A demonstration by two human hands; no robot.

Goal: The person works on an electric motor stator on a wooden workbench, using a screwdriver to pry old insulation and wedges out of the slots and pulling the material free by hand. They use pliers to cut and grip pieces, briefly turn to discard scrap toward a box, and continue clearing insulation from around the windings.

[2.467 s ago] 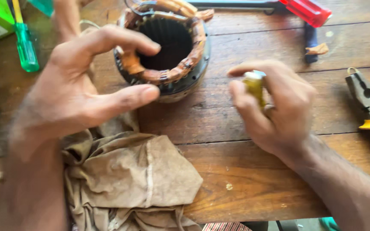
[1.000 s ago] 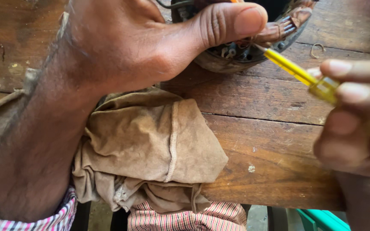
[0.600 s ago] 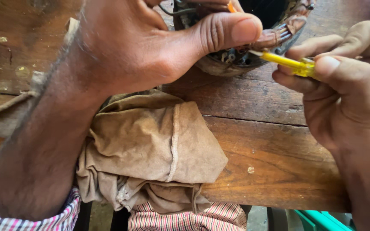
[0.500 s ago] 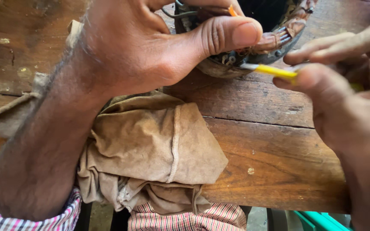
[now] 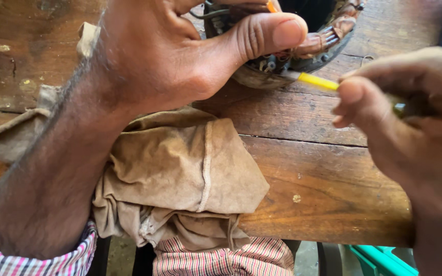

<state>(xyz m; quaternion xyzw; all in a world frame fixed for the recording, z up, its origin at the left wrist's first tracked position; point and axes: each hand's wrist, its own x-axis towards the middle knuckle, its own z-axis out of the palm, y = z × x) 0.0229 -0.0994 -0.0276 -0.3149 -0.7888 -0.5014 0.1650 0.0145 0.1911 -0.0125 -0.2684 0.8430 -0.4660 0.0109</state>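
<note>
**Motor stator, yellow tool, cloth: on wooden tabletop**

Motor stator (image 5: pixel 303 48): round metal housing with brown coil windings and dark hollow centre. At far centre of the tabletop (image 5: pixel 313 168), upper part cut off by the frame edge. Orange-tipped lead visible at the top rim.

Left hand (image 5: pixel 180 56): over the stator's left side, thumb stretched right across the near rim and pressing on the windings; remaining fingers curled over the far side, mostly out of sight. Gripping the stator. Forearm running down to near left, striped pink-and-white cuff (image 5: pixel 31 255) at the near-left corner.

Right hand (image 5: pixel 410 117): at right, blurred. Fingers closed around a thin yellow tool (image 5: pixel 318 82), pinched near its right end. Shaft pointing left, light tip touching the stator's near rim just below the thumb.

Cloth (image 5: pixel 190 174): tan, crumpled, stitched seam down the middle. Near centre-left, draped over the near edge of the tabletop, partly under the left forearm.

Striped garment (image 5: pixel 221 258): below the tabletop edge, near centre.

Green plastic object (image 5: pixel 379 258): near right, below the tabletop, only partly in view.
</note>
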